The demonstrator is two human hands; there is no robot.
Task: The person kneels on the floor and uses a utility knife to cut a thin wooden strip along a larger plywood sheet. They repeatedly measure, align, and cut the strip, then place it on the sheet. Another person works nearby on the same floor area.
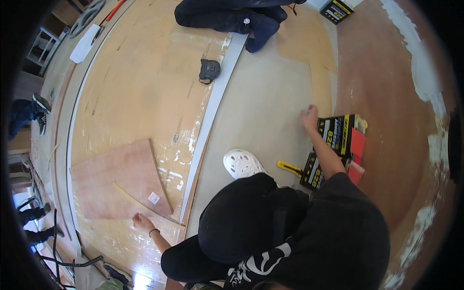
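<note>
My left hand (143,223), with a dark band on the wrist, is over the yellowish sheet at the near edge of a reddish plywood piece (116,169). Its fingers are curled beside a thin wooden strip (133,198) that lies across the plywood; whether they grip anything is hidden. My right hand (310,119) reaches forward over the grey floor, beside the black and yellow adhesive cans (333,133). Its fingers are bent together, and what they hold, if anything, is too small to make out. A yellow-handled tool (289,167) rests against the nearer can.
A black tape measure (209,71) lies on the large yellowish sheet (130,96). Ahead, another person's dark-clothed legs (227,17) rest across the sheet's edge. My white clog (243,163) is on the grey floor. Another can (336,10) stands at the far right.
</note>
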